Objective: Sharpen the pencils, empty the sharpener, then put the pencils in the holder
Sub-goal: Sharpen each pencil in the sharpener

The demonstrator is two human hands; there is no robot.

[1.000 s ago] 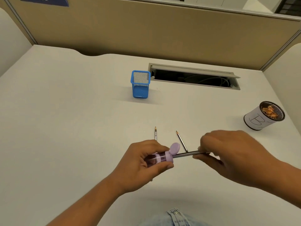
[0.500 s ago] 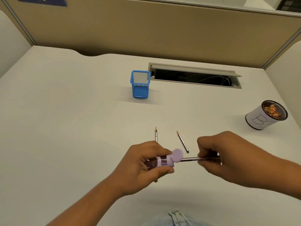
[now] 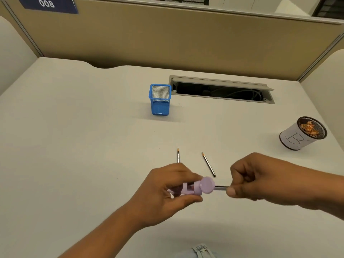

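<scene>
My left hand (image 3: 165,192) grips a lilac pencil sharpener (image 3: 197,188) held sideways above the white desk (image 3: 74,146). A dark pencil (image 3: 221,187) sticks into its round end, and my right hand (image 3: 264,179) is closed on that pencil's other end. Two more sharpened pencils lie on the desk behind my hands: one (image 3: 178,155) partly hidden by my left hand, the other (image 3: 208,164) slanted to its right. An empty blue mesh holder (image 3: 160,100) stands further back.
A round cup (image 3: 302,134) wrapped in white paper marked "B" holds pencil shavings at the right. An open cable slot (image 3: 221,89) runs along the back of the desk. Beige partition walls enclose the desk at back and sides.
The sharpener has turned so its round end faces the camera more. My right hand has rolled and slid in along the pencil, so less pencil shows between my hands.
</scene>
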